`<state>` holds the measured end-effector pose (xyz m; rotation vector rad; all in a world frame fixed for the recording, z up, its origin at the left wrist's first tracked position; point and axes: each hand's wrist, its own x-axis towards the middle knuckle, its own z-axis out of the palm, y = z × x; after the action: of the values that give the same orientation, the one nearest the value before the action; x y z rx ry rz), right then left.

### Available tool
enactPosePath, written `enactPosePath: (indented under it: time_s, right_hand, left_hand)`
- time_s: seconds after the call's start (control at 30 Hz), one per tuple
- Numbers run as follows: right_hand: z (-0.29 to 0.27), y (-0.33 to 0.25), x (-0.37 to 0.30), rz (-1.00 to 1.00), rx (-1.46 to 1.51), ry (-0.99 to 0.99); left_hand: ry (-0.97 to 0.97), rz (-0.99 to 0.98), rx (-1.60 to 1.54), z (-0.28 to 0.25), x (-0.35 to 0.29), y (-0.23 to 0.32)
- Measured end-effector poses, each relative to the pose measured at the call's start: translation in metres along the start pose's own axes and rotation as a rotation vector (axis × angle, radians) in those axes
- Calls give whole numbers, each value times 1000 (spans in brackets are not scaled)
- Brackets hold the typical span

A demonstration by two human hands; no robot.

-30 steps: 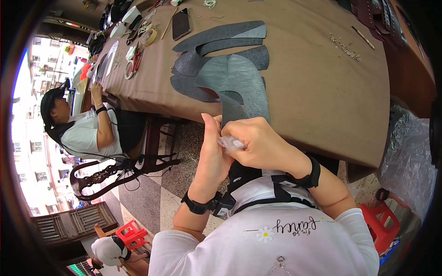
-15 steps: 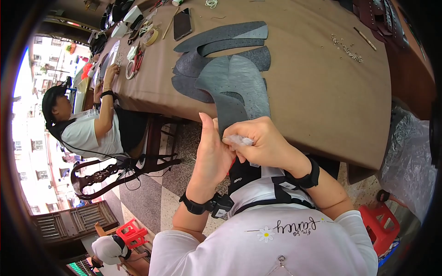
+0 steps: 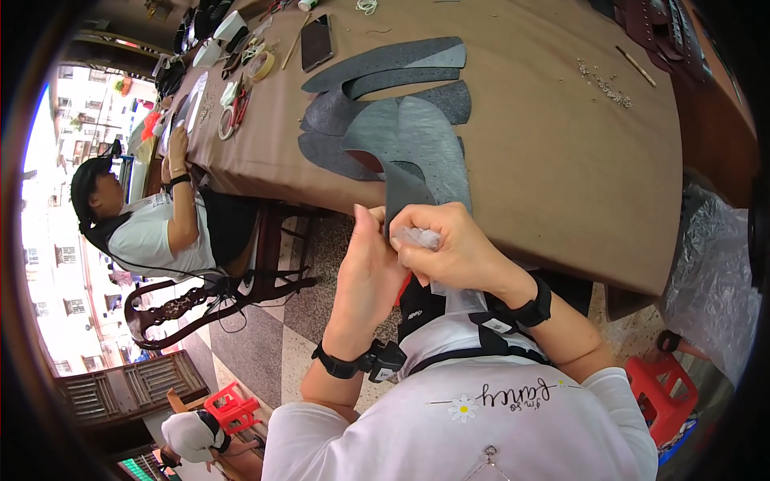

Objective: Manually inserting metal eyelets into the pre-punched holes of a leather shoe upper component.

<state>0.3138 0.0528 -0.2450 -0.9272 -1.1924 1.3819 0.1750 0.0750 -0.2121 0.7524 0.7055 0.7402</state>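
Observation:
A curved grey leather-like piece [image 3: 425,148] lies over the table's near edge, its narrow end bent up toward my hands. My left hand [image 3: 362,276] is at that end, thumb pointing up and fingers curled behind the piece, partly hidden. Pressed close beside it, my right hand [image 3: 453,244] is closed around crumpled clear plastic [image 3: 419,237], its fingers against the grey end. More of the plastic hangs below my right hand. Underneath and beyond lie several similar dark grey curved pieces [image 3: 393,64], overlapping one another.
A brown-covered table [image 3: 553,176] spreads ahead, with a phone [image 3: 318,43], tape roll [image 3: 261,66], small metal bits [image 3: 603,84] and a thin stick [image 3: 636,66]. A seated person [image 3: 160,216] works at the left. Red stools [image 3: 662,393] and plastic sheeting [image 3: 710,272] stand nearby.
The narrow end of the grey piece has shifted slightly right and bends more. My left thumb has lowered a little and moved right. The seated person's hands have drawn back slightly.

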Motion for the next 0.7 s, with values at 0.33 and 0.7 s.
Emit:
enactPosePath:
  time_s: [0.33,0.7]
  right_hand:
    - [-3,-3,0,38,76,33]
    - [0,5,-3,-229,-177,40]
  left_hand:
    - [167,130,379,-13,-18,8]
    - [249,157,551,-4,-22,10]
